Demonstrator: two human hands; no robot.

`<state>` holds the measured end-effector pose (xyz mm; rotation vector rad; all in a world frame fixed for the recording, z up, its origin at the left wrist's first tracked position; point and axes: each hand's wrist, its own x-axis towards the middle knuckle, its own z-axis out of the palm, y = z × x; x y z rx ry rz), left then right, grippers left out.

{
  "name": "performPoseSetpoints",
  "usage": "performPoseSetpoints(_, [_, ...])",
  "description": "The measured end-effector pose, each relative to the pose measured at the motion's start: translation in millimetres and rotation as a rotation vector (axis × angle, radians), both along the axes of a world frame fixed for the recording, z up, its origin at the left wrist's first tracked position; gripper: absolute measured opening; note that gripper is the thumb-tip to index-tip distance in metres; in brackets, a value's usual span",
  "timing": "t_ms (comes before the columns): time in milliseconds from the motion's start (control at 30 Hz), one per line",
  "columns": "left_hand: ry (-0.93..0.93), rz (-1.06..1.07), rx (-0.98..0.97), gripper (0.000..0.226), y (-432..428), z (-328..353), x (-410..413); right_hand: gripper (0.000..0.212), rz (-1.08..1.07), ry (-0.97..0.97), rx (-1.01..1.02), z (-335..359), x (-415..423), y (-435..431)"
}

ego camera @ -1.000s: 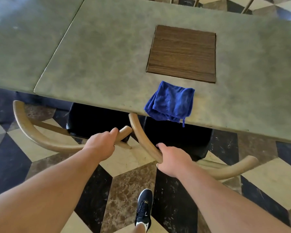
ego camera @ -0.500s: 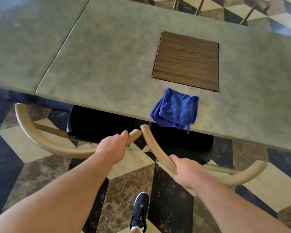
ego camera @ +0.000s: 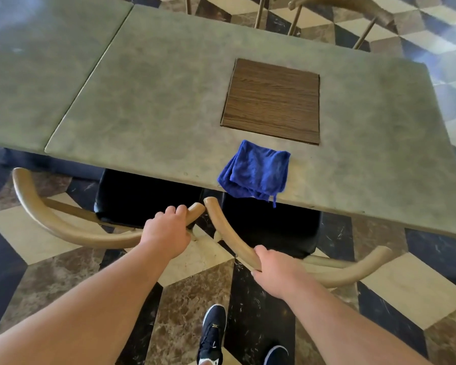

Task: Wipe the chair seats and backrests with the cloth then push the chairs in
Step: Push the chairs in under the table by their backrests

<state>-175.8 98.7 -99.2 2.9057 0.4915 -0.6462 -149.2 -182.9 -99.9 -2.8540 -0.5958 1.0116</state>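
Two chairs with curved tan wooden backrests and black seats stand side by side at the near edge of the table. My left hand [ego camera: 167, 233] grips the right end of the left chair's backrest [ego camera: 50, 222]. My right hand [ego camera: 277, 270] grips the left part of the right chair's backrest [ego camera: 353, 271]. Both black seats [ego camera: 142, 198] sit mostly under the tabletop. A folded blue cloth [ego camera: 256, 172] lies on the table's near edge, slightly overhanging, above the right chair.
The grey-green table [ego camera: 156, 101] has a square brown wooden inlay [ego camera: 271, 101] and joins a second table [ego camera: 37, 61] on the left. Another chair [ego camera: 327, 3] stands at the far side. My dark shoes [ego camera: 212, 335] are on the checkered marble floor.
Both chairs have slid further in under the table and their backrest ends have come closer together. My view has stepped forward; the cloth has not moved.
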Motion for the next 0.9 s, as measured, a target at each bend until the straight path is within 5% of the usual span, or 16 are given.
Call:
performPoseSetpoints(100, [-0.127,-0.119,-0.014,0.073,-19,14,-1,0.056,0.054,-0.074,0.057,18,0,-17])
performPoseSetpoints(233, [-0.074,-0.284,-0.079,0.067,-69,54,12,0.075,0.098,-0.205,0.052,67,10,-62])
performPoseSetpoints(433, [0.076,-0.525,-0.121,0.081,-182,156,72,0.083,-0.177,-0.307,0.014,183,42,-157])
performPoseSetpoints(900, [-0.753,-0.783,-0.4,0.115,-553,453,163,0.076,-0.827,-1.017,0.403,451,32,-448])
